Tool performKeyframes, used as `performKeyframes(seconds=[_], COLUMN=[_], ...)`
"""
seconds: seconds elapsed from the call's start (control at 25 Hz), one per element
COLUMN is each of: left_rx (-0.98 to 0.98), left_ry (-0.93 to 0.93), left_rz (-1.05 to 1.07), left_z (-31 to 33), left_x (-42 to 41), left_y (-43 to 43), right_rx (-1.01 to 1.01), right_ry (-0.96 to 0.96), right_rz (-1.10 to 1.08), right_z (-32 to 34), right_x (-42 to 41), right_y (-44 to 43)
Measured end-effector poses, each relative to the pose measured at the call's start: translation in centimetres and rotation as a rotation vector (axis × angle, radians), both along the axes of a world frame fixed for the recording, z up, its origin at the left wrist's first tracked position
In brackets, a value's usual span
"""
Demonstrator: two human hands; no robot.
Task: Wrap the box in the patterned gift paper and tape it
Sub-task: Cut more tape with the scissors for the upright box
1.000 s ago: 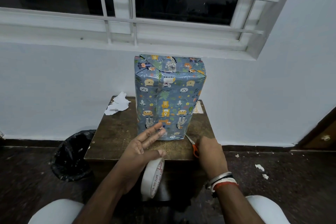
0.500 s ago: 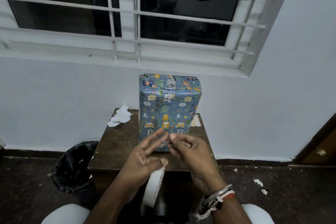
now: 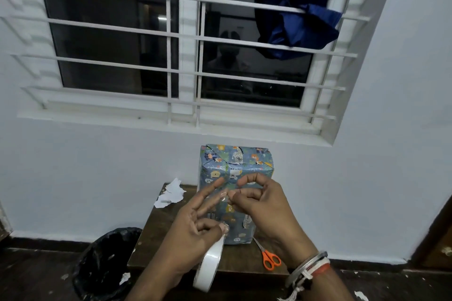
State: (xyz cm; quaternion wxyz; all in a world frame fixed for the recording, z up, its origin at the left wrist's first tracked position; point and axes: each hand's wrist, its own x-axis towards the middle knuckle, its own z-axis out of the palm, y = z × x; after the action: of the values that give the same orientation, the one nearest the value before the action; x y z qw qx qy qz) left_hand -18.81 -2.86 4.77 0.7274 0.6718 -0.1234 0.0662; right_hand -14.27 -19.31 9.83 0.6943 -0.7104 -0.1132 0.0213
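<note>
While the box (image 3: 244, 166) stands upright on the right half of the bench (image 3: 151, 239), we see every visible face of it covered by blue gift paper (image 3: 210, 164) printed with small animals, the top flaps folded in and glossy along the fold. Both hands are raised in front of its near face. The left hand (image 3: 193, 230) grips the tape roll (image 3: 208, 269) between the thumb and curled fingers, so that the roll hangs on edge below the palm, over the front edge of the bench. Its other 2 fingers (image 3: 210, 190) reach out straight toward the box. The right hand (image 3: 266, 208) has its fingers curled, with thumb and forefinger pinched on a thin clear tape strip (image 3: 223, 199) that meets the left fingers. The strip is too faint for us to follow along its length. Bangles (image 3: 307, 267) and a thread band circle the right wrist.

Orange-handled scissors (image 3: 269, 258) lie near the front right corner of the bench, blades pointing at the base of the box, just beside it. Torn white paper scraps (image 3: 170, 194) sit at the back left corner. On the floor off the left edge stands a bin (image 3: 102, 269) lined with a black bag. Above the bench we see a barred window (image 3: 188, 56), with a blue cloth (image 3: 293, 19) draped over 1 of its bars.
</note>
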Motion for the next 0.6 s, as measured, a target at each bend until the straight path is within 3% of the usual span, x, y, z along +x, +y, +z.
performKeyframes(seconds=[0.32,0.6], left_rx=[0.016,0.037], left_ry=[-0.048,-0.022], left_rz=[0.112,0.122], left_z=[4.1,4.4], left_x=[1.4,3.5], left_y=[1.7,2.5], right_rx=[-0.197,-0.233], right_ry=[-0.28,-0.214], right_rz=[0.008,0.051], right_z=[6.2,7.1], right_x=[2.5,6.8], right_y=[0.9,1.6])
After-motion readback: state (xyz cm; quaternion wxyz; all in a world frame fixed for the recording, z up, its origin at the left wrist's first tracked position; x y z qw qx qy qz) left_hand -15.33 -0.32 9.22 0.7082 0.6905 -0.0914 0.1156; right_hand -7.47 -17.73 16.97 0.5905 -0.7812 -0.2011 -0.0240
